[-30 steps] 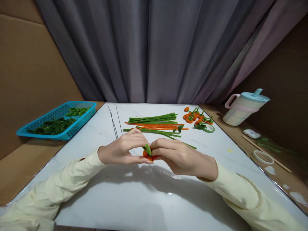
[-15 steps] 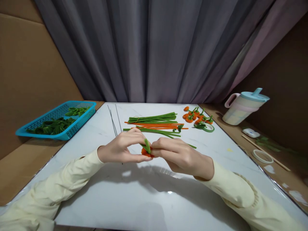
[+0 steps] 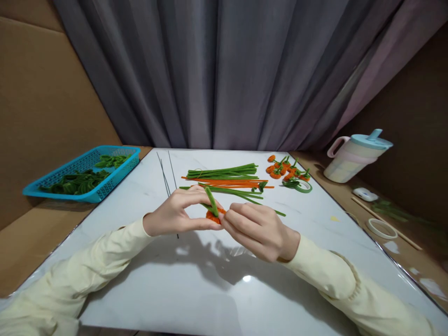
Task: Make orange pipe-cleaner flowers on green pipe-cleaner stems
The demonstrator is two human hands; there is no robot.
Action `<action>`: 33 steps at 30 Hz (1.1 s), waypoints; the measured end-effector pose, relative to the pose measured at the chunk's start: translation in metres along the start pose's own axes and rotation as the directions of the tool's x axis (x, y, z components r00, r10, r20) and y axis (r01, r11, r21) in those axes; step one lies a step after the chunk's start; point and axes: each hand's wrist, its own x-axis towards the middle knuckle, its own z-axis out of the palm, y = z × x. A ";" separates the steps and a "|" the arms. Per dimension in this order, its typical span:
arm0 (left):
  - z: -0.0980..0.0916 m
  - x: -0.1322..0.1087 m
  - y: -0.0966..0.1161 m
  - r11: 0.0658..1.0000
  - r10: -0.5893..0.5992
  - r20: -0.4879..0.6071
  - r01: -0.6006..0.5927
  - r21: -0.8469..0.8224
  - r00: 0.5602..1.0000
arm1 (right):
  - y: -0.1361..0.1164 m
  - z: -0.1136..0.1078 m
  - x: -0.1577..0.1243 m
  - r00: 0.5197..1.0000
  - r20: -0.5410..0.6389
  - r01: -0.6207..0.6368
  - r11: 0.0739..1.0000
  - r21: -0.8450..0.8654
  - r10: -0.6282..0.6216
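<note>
Between my hands, above the white table, is an orange pipe-cleaner flower (image 3: pixel 213 216) with a green stem piece standing up from it. My left hand (image 3: pixel 180 211) pinches the flower between thumb and fingers. From the right, the fingertips of my right hand (image 3: pixel 261 229) press together at the flower's edge; what exactly they pinch there is hidden. Just beyond my hands lie green pipe cleaners (image 3: pixel 222 171) and orange pipe cleaners (image 3: pixel 224 182). Several finished-looking orange flowers (image 3: pixel 275 172) with green stems lie farther right, beside a roll of green tape (image 3: pixel 304 186).
A blue basket (image 3: pixel 100 192) holding green leaf-like pieces stands at the left. Thin dark wires (image 3: pixel 164 175) lie on the white table (image 3: pixel 168 294). On the right are a pitcher (image 3: pixel 353 156), a white case (image 3: pixel 365 194), a wooden stick (image 3: pixel 406 235) and a tape ring (image 3: pixel 381 228).
The flower has tipped so that its green stem piece shows longer and more upright. My right hand has shifted slightly left and down, its fingers curled more.
</note>
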 end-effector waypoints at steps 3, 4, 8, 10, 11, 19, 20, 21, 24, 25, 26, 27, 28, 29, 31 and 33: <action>0.000 -0.001 -0.001 0.999 0.038 0.007 -0.038 0.029 0.999 | -0.004 0.003 0.001 0.989 0.019 -0.145 0.986 0.088 0.144; 0.000 0.000 -0.001 0.998 0.045 0.018 -0.046 0.036 0.999 | -0.004 0.004 0.002 0.977 0.036 -0.214 0.965 0.151 0.210; -0.001 0.000 0.000 0.997 0.061 0.064 -0.064 0.033 0.996 | -0.005 0.005 0.002 0.935 0.117 -0.353 0.865 0.357 0.334; -0.001 0.001 0.000 0.999 0.049 0.078 -0.050 0.016 0.996 | -0.005 0.005 0.002 0.939 0.118 -0.344 0.867 0.360 0.324; -0.001 0.001 0.001 0.999 0.036 0.082 -0.037 0.006 0.996 | -0.005 0.005 0.001 0.944 0.101 -0.330 0.879 0.344 0.315; -0.004 0.001 0.006 0.992 -0.127 0.064 0.127 -0.002 0.990 | -0.009 0.009 -0.002 0.937 -0.008 -0.335 0.901 0.275 0.350; -0.004 0.002 0.006 0.989 -0.148 0.061 0.150 -0.015 0.987 | -0.009 0.009 -0.002 0.933 -0.036 -0.337 0.906 0.256 0.357; -0.005 0.002 0.006 0.985 -0.166 0.062 0.168 -0.034 0.984 | -0.009 0.009 -0.002 0.931 -0.063 -0.337 0.913 0.232 0.360; -0.003 0.002 0.003 0.966 -0.222 0.080 0.230 -0.121 0.972 | -0.009 0.011 -0.004 0.943 -0.111 -0.300 0.944 0.134 0.315; -0.002 0.002 0.002 0.955 -0.239 0.086 0.250 -0.157 0.967 | -0.009 0.011 -0.006 0.951 -0.117 -0.276 0.956 0.097 0.287; -0.001 0.002 0.002 0.944 -0.256 0.089 0.269 -0.192 0.963 | -0.009 0.012 -0.007 0.960 -0.118 -0.250 0.966 0.060 0.256; 0.000 0.002 0.001 0.933 -0.270 0.091 0.283 -0.221 0.959 | -0.010 0.012 -0.008 0.967 -0.115 -0.228 0.973 0.026 0.229; 0.000 0.002 0.002 0.925 -0.280 0.090 0.294 -0.242 0.956 | -0.009 0.013 -0.008 0.971 -0.111 -0.211 0.977 0.001 0.210; 0.001 0.002 0.002 0.919 -0.291 0.090 0.304 -0.252 0.953 | -0.009 0.013 -0.009 0.975 -0.107 -0.198 0.980 -0.013 0.195; 0.001 0.002 0.004 0.914 -0.306 0.096 0.321 -0.249 0.947 | -0.009 0.013 -0.009 0.981 -0.089 -0.175 0.985 -0.005 0.174; 0.001 0.002 0.007 0.915 -0.316 0.103 0.332 -0.228 0.943 | -0.008 0.013 -0.009 0.982 -0.091 -0.166 0.986 0.035 0.168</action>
